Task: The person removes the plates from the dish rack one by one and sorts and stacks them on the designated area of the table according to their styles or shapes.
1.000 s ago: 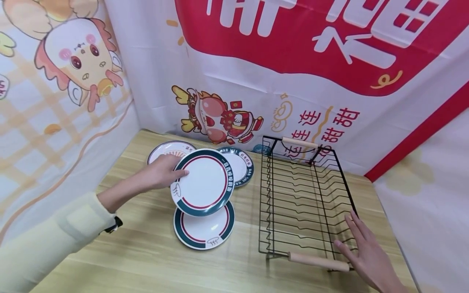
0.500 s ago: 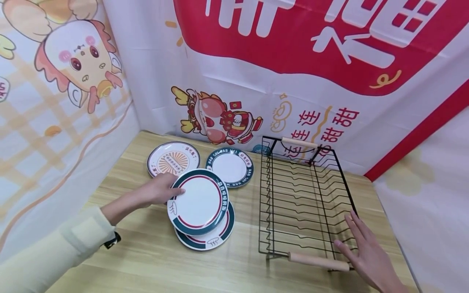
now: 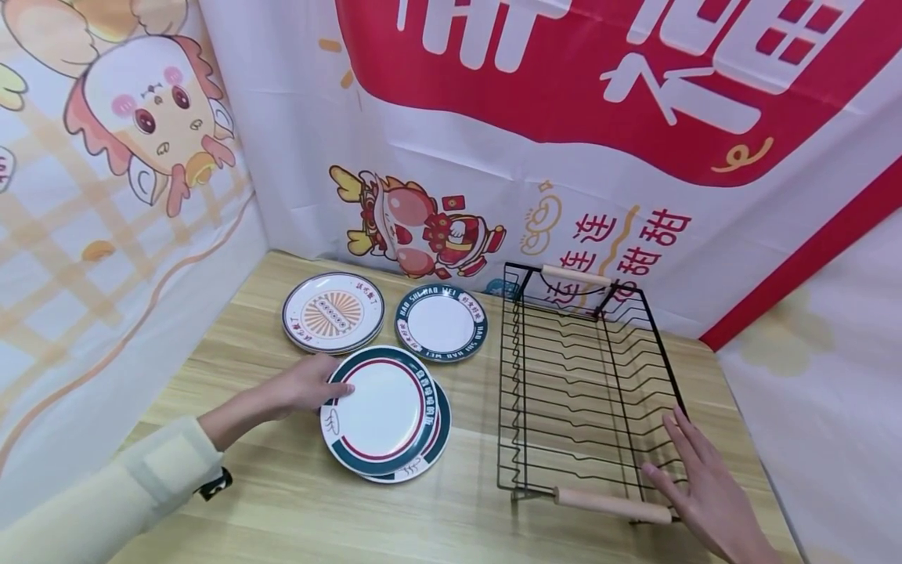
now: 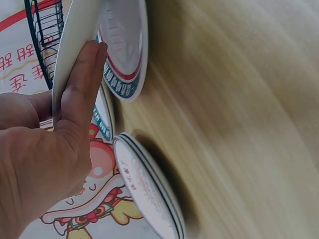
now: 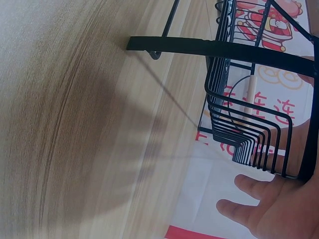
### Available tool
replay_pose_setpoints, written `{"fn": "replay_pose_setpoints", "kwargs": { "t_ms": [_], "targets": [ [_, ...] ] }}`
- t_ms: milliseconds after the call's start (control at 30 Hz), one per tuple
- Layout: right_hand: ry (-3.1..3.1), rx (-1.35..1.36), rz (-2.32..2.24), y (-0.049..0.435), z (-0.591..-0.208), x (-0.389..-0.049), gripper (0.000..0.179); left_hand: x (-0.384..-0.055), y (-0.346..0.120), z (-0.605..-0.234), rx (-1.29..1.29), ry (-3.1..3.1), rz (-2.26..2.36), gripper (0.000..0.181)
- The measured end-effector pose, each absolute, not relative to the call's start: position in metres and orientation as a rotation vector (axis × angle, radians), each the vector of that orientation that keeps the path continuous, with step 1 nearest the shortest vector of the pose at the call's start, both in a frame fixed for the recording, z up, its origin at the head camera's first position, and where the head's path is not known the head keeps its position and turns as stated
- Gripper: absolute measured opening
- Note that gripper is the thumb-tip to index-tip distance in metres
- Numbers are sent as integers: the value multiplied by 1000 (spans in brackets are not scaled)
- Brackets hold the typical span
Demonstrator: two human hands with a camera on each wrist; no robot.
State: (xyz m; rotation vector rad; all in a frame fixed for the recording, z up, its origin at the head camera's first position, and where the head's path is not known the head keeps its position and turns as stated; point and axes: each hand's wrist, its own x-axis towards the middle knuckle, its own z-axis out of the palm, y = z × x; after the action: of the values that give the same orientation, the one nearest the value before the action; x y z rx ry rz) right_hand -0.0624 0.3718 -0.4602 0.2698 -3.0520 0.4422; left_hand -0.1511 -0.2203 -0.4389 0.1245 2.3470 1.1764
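Note:
My left hand (image 3: 306,384) pinches the left edge of a white plate (image 3: 384,411) with a dark green rim and a red ring, thumb on top and fingers beneath. The held plate overlaps a matching plate (image 3: 433,450); in the left wrist view a gap shows between the held plate and this lower plate (image 4: 124,47). At the right, my right hand (image 3: 712,489) rests on the near corner of a black wire dish rack (image 3: 524,376), its fingers fairly straight. In the right wrist view, some fingers (image 5: 249,186) lie outside the rack's wires.
A stack of plates with an orange sunburst (image 3: 333,313) sits at the back left. Beside it lies a green-rimmed plate with lettering (image 3: 442,323). The rack has wooden handles (image 3: 613,504) at its ends. Printed cloth (image 3: 437,141) hangs behind the wooden table (image 3: 268,501).
My left hand has lowered the held plate toward the near side, over the matching plate, uncovering the plates behind. The right hand and rack stay put.

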Motion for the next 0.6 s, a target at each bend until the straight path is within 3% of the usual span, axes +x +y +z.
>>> {"fn": "replay_pose_setpoints", "kwargs": {
  "t_ms": [133, 600],
  "targets": [
    [-3058, 268, 442, 372, -460, -62, 86, -149, -220, -446, 108, 2335, 1201, 23],
    [-3060, 274, 441, 372, -461, -63, 86, -148, -219, -465, 130, 2446, 1008, 14]
  ]
}}
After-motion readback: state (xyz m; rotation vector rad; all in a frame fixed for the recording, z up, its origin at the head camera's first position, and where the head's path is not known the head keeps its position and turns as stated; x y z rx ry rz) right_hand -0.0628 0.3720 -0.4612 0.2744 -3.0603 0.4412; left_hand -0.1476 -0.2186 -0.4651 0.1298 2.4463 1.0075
